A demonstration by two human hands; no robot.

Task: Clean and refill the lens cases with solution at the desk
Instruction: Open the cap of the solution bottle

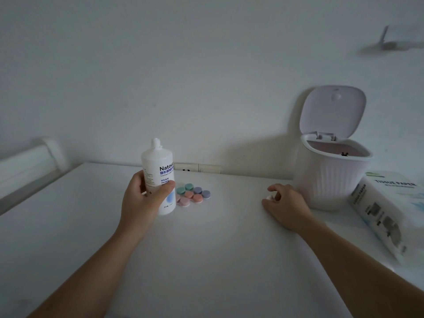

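The left hand (140, 200) grips the contact lens solution bottle (158, 177) upright, fingers and thumb curled round its lower body; the nozzle is uncapped. The lens cases (192, 195), in green, orange, purple and pink, sit clustered on the white desk (206, 260) just right of the bottle. The right hand (283, 206) rests on the desk near the open-lidded mini bin (330, 161), pinching a small white cap (269, 197). A tissue paper pack (387, 210) lies at right.
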